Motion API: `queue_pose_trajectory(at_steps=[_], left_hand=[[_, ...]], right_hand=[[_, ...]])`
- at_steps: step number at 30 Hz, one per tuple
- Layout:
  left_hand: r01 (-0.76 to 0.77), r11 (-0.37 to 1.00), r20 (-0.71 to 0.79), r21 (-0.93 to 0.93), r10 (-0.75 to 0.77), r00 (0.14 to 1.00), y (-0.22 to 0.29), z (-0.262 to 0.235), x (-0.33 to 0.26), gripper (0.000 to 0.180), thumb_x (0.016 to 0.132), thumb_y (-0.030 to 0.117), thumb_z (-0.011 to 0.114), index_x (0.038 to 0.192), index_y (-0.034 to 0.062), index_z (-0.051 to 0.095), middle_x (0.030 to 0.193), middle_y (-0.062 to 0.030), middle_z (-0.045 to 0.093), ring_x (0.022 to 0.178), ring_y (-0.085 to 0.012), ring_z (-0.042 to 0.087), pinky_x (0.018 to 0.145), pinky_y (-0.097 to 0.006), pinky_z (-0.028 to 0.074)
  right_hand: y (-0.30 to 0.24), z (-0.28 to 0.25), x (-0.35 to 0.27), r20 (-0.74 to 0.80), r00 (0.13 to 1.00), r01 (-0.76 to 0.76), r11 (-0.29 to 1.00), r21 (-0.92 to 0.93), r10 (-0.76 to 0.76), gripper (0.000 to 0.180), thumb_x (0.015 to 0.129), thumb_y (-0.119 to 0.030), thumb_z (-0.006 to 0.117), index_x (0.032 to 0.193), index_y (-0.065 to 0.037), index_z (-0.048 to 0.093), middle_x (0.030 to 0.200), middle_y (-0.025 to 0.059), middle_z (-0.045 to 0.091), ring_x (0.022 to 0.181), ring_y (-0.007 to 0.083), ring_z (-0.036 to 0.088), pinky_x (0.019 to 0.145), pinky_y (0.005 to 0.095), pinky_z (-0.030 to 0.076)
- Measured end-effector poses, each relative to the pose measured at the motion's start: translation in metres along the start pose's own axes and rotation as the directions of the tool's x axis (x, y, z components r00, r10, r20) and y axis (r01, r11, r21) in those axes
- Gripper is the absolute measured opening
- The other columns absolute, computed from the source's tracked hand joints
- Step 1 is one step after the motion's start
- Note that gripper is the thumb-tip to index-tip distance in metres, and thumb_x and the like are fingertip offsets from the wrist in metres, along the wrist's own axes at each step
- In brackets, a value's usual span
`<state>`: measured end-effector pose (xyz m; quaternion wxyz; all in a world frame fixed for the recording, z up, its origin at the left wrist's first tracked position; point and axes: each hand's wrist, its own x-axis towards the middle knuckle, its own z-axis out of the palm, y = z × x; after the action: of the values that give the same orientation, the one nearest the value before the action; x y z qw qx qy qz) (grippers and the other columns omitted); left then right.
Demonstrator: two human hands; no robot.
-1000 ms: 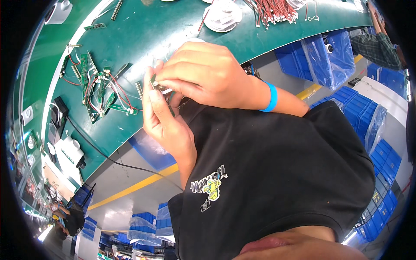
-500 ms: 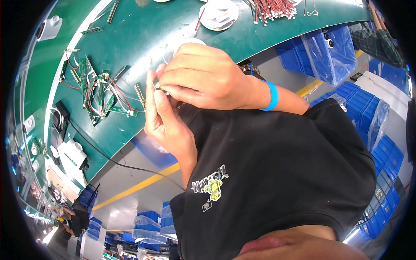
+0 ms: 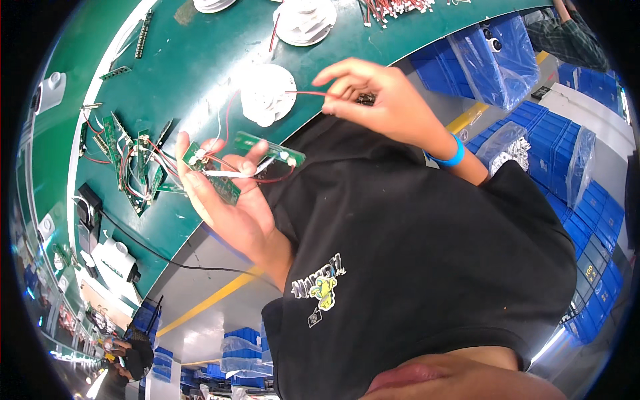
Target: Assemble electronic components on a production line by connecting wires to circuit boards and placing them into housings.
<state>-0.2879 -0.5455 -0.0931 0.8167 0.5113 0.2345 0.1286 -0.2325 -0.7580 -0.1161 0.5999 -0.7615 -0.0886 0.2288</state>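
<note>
My left hand (image 3: 243, 217), palm up, holds small green circuit boards with its fingers curled about them. One board (image 3: 227, 189) lies along the palm, and a second board (image 3: 288, 155) sticks out past the fingers. Red and white wires loop between them. Farther right, my right hand (image 3: 387, 103) is raised over the table's edge, its thumb and forefinger pinched on a red wire (image 3: 308, 93). That wire runs left to a white round plastic part (image 3: 257, 93) on the green table. The wire's end is hidden in the fingers.
A heap of wired circuit boards (image 3: 137, 160) lies left of my left hand. White discs (image 3: 305, 30) are stacked at the far side, near a pile of red wires (image 3: 398, 9). A black cable (image 3: 173, 265) hangs off the table. Blue crates (image 3: 480, 63) stand on the right.
My hands have moved apart, the right one going right with a red wire. The boards in my left hand and the white round part have come into plain sight.
</note>
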Motion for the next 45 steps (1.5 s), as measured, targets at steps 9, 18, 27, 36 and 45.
queue_pose_trajectory(at_steps=[9,18,27,36,45], left_hand=[[0.203,0.971,0.025,-0.124,-0.201,0.979,0.000,-0.004,-0.001,0.043,0.102,0.024,0.038,0.137,0.0001,0.036,0.122,-0.0122,0.052,0.058,-0.0083,0.040,0.032,-0.016,0.029],[0.213,0.937,0.028,-0.278,-0.213,0.977,-0.003,0.011,-0.010,0.042,0.101,0.024,0.041,0.136,-0.0005,0.037,0.133,-0.0121,0.047,0.058,-0.0045,0.036,0.031,-0.013,0.027],[0.241,0.960,0.149,-0.145,-0.219,0.964,-0.011,0.020,-0.015,0.046,0.102,0.030,0.037,0.140,0.0047,0.032,0.136,-0.0168,0.045,0.052,-0.0061,0.045,0.031,-0.017,0.032],[0.189,0.982,0.136,-0.027,-0.183,0.974,-0.015,0.024,-0.019,0.046,0.102,0.032,0.038,0.139,0.0047,0.033,0.133,-0.0191,0.047,0.054,-0.0103,0.051,0.037,-0.021,0.039],[0.120,0.975,0.132,0.188,-0.146,0.980,-0.009,0.026,-0.019,0.051,0.101,0.030,0.040,0.142,0.0004,0.031,0.136,-0.0171,0.047,0.054,-0.0086,0.049,0.041,-0.022,0.041]], right_hand=[[-0.001,0.012,0.019,-0.382,0.810,0.497,0.867,0.043,-0.446,0.013,0.087,0.002,0.062,0.100,0.005,0.065,0.095,0.0137,0.068,0.069,0.0094,0.059,0.062,0.0202,0.047],[-0.015,0.043,0.033,-0.350,0.880,0.437,0.838,0.327,-0.322,0.007,0.086,-0.005,0.067,0.090,0.000,0.067,0.084,0.0038,0.068,0.073,0.0046,0.059,0.060,0.0213,0.047],[-0.005,0.056,0.035,-0.145,0.694,0.659,0.704,-0.264,-0.705,0.010,0.071,-0.012,0.073,0.080,-0.010,0.069,0.073,0.0021,0.063,0.068,0.0200,0.060,0.055,0.0306,0.048],[-0.005,0.056,0.034,-0.161,0.683,0.645,0.691,-0.326,-0.713,0.007,0.071,-0.012,0.072,0.075,-0.011,0.067,0.073,0.0004,0.063,0.068,0.0191,0.060,0.054,0.0309,0.048],[-0.010,0.050,0.031,-0.149,0.716,0.588,0.704,-0.398,-0.682,0.012,0.069,-0.007,0.076,0.077,-0.005,0.068,0.072,0.0039,0.066,0.062,0.0185,0.060,0.050,0.0283,0.047]])
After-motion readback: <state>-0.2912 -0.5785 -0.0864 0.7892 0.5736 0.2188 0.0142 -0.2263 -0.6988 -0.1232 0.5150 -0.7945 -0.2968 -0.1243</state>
